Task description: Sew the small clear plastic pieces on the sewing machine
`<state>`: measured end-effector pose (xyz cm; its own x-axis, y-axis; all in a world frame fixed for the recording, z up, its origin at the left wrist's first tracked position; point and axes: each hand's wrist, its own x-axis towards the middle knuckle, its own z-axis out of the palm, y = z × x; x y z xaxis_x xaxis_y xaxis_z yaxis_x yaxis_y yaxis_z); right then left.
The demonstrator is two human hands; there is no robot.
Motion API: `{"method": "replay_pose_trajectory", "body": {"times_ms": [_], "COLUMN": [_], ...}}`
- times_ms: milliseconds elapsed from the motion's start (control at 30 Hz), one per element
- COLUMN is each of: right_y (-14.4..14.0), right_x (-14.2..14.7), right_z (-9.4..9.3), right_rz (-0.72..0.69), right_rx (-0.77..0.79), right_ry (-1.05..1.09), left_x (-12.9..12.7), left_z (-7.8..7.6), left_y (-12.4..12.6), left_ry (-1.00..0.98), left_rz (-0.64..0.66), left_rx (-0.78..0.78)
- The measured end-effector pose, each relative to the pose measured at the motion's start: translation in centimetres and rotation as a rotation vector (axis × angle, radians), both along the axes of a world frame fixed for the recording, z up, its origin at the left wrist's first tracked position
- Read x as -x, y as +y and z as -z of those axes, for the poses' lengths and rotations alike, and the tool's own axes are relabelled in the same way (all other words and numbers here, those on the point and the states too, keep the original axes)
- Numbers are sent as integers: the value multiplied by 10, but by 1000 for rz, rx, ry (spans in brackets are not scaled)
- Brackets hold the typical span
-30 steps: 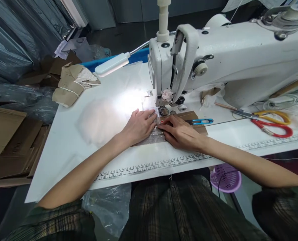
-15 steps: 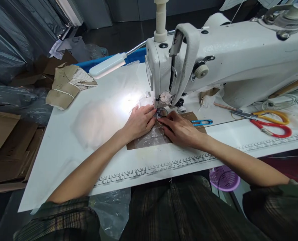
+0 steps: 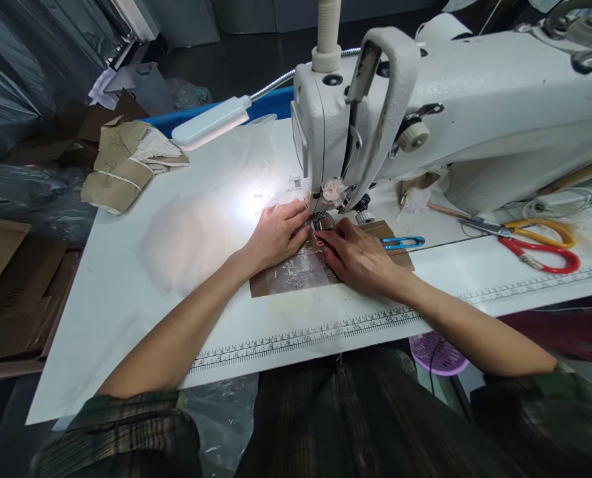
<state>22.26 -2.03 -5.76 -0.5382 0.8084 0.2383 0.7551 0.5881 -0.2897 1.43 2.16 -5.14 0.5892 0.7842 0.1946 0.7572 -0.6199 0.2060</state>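
A white sewing machine (image 3: 455, 113) stands on a white table (image 3: 127, 312). Under its presser foot (image 3: 322, 222) lies a clear plastic piece (image 3: 298, 269) on a brown card sheet (image 3: 263, 284). My left hand (image 3: 276, 234) lies flat on the plastic, fingertips pressed close to the left of the foot. My right hand (image 3: 358, 255) presses the same piece from the right, fingertips just in front of the foot. Both hands pin the piece down rather than grasp it.
Blue thread snips (image 3: 403, 242) lie right of my right hand. Red and yellow scissors (image 3: 537, 242) rest further right. A lamp (image 3: 209, 121) shines on a sheer fabric pile (image 3: 191, 232). Folded brown paper (image 3: 121, 162) sits at the table's far left; a purple basket (image 3: 438, 352) is below.
Both hands have slid forward with the plastic piece toward the presser foot. More of the brown card now shows behind them.
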Motion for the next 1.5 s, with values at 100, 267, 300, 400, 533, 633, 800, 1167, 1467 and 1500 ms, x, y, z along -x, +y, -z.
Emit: {"method": "replay_pose_trajectory", "body": {"times_ms": [100,267,300,400,533,633,800,1167,1467,1500], "right_y": [-1,-3,-3,-5,-9,-12,-12,-6,-3,-3], "right_x": [0,-9,-11,-16,-14,-11,-12,-20,-27,-27], "right_z": [4,10,10,10,5,1,0,4,1,0], "right_rz": [11,-45,-60,-69,-69,-63,-36,-14,42,38], "right_rx": [-11,-1,9,37,60,66,46,-14,-67,-61], "right_ry": [26,177,220,327,369,380,415,314,166,157], "left_x": [0,2,2,3,2,3,4,6,-10,-7], "left_z": [2,4,4,4,4,4,8,-49,-38,-37], "left_y": [-1,-6,-7,-9,-8,-8,-6,-35,-76,-70], "left_ry": [-28,-131,-131,-104,-99,-108,-111,55,339,317], "left_rz": [-2,-42,8,144,122,114,92,-97,-148,-146], "left_rx": [-38,-219,-226,-185,-138,-136,-154,47,36,19]}}
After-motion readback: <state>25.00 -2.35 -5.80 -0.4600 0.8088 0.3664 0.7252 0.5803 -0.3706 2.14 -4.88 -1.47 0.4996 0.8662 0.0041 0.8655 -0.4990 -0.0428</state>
